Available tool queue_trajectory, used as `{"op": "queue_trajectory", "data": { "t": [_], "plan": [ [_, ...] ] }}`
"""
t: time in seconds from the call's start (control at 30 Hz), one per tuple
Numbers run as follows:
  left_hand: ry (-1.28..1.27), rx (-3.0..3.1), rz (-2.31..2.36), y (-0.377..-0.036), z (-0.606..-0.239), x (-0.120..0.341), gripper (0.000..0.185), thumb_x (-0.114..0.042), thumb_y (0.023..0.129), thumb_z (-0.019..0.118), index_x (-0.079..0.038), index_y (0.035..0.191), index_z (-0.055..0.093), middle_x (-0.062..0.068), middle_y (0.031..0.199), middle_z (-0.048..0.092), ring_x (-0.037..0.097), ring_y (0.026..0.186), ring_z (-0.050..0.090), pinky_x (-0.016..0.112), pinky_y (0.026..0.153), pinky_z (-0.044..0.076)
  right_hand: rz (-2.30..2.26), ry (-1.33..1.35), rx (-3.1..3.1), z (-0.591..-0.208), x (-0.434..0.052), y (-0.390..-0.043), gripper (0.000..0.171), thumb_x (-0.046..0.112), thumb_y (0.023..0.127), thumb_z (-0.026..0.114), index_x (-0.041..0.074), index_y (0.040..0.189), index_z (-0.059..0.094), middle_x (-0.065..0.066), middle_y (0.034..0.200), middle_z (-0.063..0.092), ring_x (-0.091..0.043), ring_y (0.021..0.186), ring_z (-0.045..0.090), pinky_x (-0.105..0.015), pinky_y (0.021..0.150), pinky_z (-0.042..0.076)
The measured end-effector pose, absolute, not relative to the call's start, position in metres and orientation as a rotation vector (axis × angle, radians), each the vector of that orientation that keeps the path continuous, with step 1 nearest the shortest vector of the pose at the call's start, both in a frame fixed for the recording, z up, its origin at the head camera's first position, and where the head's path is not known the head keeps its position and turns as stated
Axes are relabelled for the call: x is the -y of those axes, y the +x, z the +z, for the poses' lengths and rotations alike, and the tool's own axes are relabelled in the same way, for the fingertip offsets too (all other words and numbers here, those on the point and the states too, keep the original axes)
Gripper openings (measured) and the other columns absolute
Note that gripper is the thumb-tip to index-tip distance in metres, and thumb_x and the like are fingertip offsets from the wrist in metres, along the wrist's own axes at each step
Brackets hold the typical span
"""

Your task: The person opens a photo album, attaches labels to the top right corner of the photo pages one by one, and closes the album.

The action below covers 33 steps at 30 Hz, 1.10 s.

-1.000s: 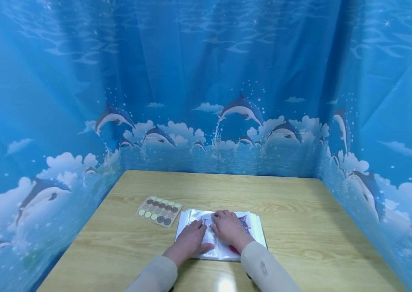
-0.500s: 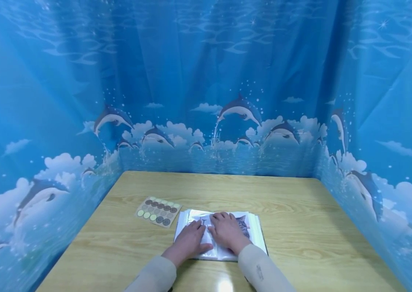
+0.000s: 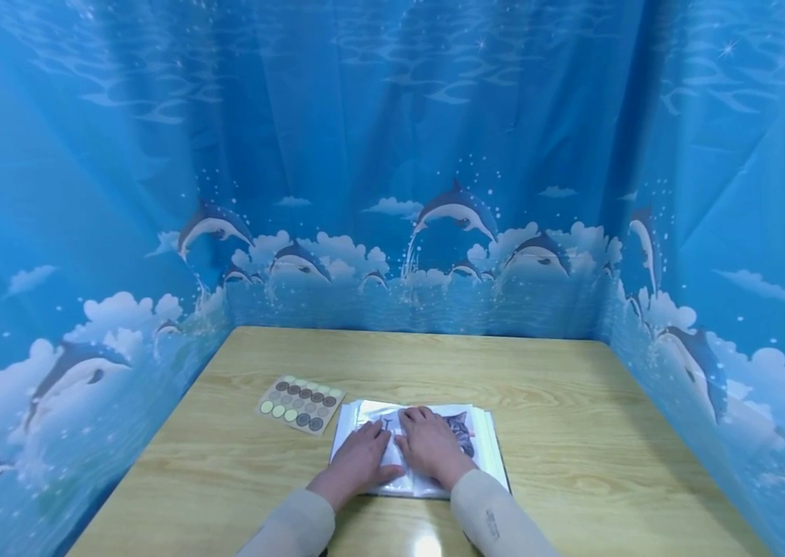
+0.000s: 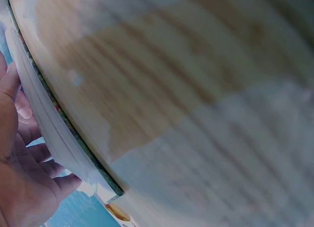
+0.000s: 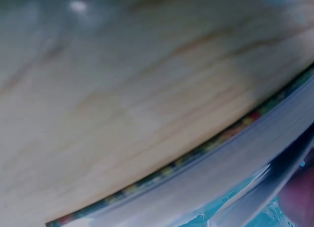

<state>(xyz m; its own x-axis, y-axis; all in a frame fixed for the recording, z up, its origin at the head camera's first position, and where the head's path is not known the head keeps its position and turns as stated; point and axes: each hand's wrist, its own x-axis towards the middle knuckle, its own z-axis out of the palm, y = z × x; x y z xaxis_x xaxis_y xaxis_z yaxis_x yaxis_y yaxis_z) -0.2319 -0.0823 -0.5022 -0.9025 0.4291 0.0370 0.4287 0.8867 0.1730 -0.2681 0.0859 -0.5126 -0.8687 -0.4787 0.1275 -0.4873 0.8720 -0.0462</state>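
Both hands lie flat, side by side, on an open album [image 3: 486, 445] of clear plastic sleeves that sits at the near middle of the wooden table [image 3: 573, 402]. The left hand [image 3: 359, 458] rests on the album's left page with its fingers [image 3: 373, 433] straight and relaxed, gripping nothing; in the left wrist view the same hand [image 4: 19, 173] shows beside the stacked page edges of the album [image 4: 49, 124], palm against the sleeves, with the table [image 4: 196, 89] blurred beyond. The right hand [image 3: 430, 442] presses on the middle of the album, its fingers [image 3: 414, 418] stretched forward and loose, also gripping nothing. Just right of those fingers a cat picture [image 3: 460, 428] shows through a sleeve, partly covered by the hand. In the right wrist view only 1 blurred fingertip [image 5: 297, 202] appears at the lower right corner, next to the album's page edges [image 5: 235, 158] and its dark cover rim, with the table [image 5: 122, 89] filling the rest. Left of the left fingers and a little farther away, apart from the album, a sheet of round stickers [image 3: 302, 402] lies flat on the table, its dots in green, brown and grey rows. A blue curtain [image 3: 392, 155] printed with dolphins and clouds stands around 3 sides of the table.
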Motion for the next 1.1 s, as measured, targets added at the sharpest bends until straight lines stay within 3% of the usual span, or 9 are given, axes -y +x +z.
{"op": "queue_trajectory", "data": {
  "t": [0.4, 0.67, 1.1],
  "plan": [
    [0.711, -3.07, 0.278, -0.234, -0.506, 0.083, 0.077, -0.057, 0.088, 0.065, 0.0, 0.138, 0.054, 0.023, 0.146, 0.046, 0.041, 0.134, 0.043, 0.051, 0.111, 0.036, 0.158, 0.771, 2.878, -0.514, -0.089, -0.27, 0.052, 0.041, 0.103, 0.047, 0.007, 0.141, 0.053, -0.01, 0.141, 0.053, -0.034, 0.135, 0.042, -0.056, 0.112, 0.03],
    [0.696, -3.054, 0.316, -0.234, -0.504, 0.082, 0.074, -0.056, 0.088, 0.065, -0.002, 0.138, 0.054, 0.024, 0.147, 0.045, 0.041, 0.135, 0.041, 0.052, 0.112, 0.034, 0.206, 0.775, 2.956, -0.516, -0.092, -0.274, 0.071, 0.06, 0.103, 0.023, 0.009, 0.147, 0.046, -0.012, 0.15, 0.044, -0.034, 0.142, 0.033, -0.056, 0.117, 0.022],
    [0.677, -3.035, 0.304, -0.231, -0.501, 0.08, 0.08, -0.056, 0.088, 0.065, 0.002, 0.142, 0.049, 0.023, 0.149, 0.043, 0.041, 0.137, 0.04, 0.052, 0.112, 0.033, 0.296, 0.759, 2.98, -0.519, -0.087, -0.279, 0.079, 0.065, 0.101, 0.018, 0.008, 0.147, 0.047, -0.012, 0.153, 0.042, -0.036, 0.143, 0.031, -0.056, 0.117, 0.021]
  ]
}}
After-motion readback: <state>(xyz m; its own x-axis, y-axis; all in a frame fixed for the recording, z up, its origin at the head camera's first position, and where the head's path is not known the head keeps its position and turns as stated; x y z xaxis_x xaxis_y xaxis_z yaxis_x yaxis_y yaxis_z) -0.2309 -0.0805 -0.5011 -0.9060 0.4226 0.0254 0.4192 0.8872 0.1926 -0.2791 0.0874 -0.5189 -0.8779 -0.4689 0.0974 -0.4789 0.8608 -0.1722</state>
